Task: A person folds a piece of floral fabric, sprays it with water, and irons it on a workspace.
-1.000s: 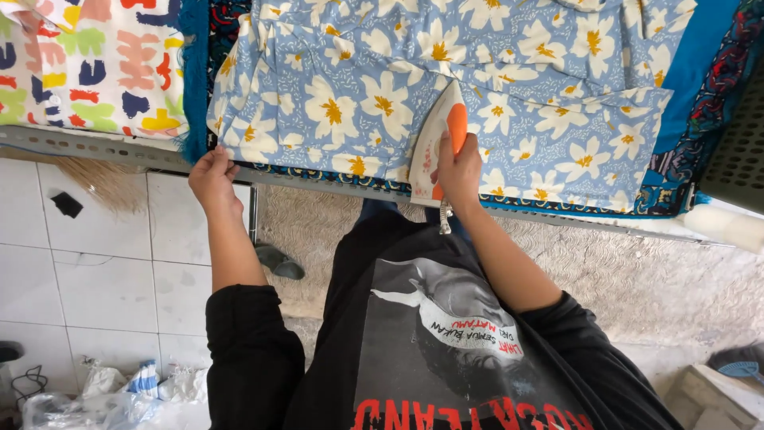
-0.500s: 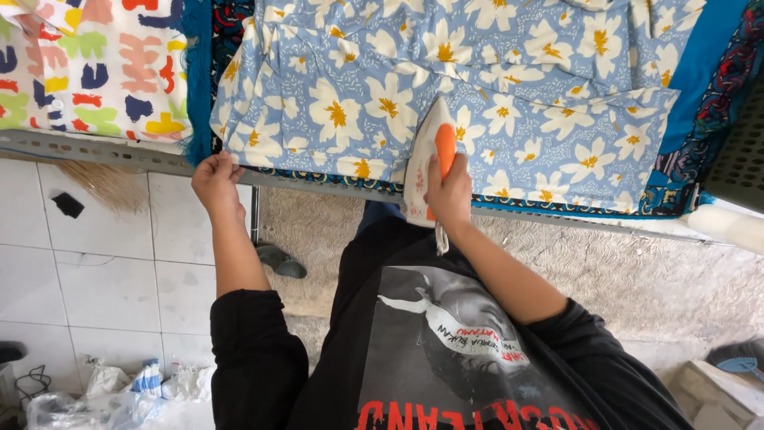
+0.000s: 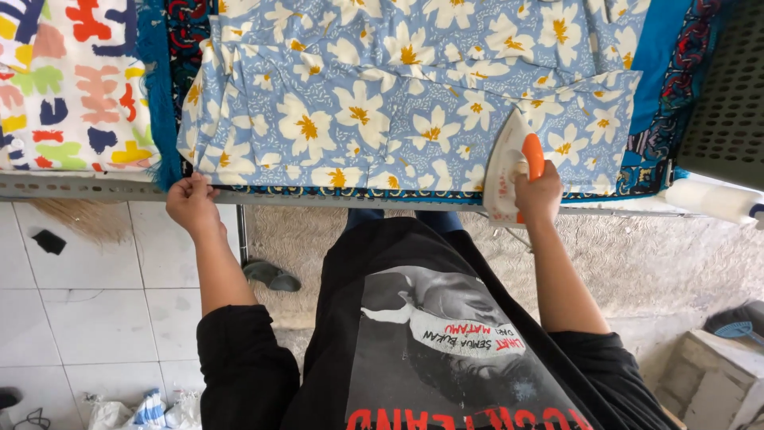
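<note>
A light blue cloth with white and yellow flowers (image 3: 398, 103) lies spread on the ironing table. My right hand (image 3: 537, 195) grips the orange handle of a white iron (image 3: 509, 163), which rests on the cloth's near edge towards the right. My left hand (image 3: 191, 203) pinches the cloth's near left corner at the table's metal edge (image 3: 79, 187).
A white fabric with colourful shapes (image 3: 72, 87) lies at the left. A dark patterned blue cover (image 3: 660, 103) shows under the cloth at the right, beside a perforated grey panel (image 3: 728, 87). Below are a tiled floor (image 3: 87, 302), a sandal (image 3: 270, 275) and plastic bags (image 3: 151, 410).
My right hand has slid the iron to the right along the cloth's near edge. My left hand stays at the near left corner.
</note>
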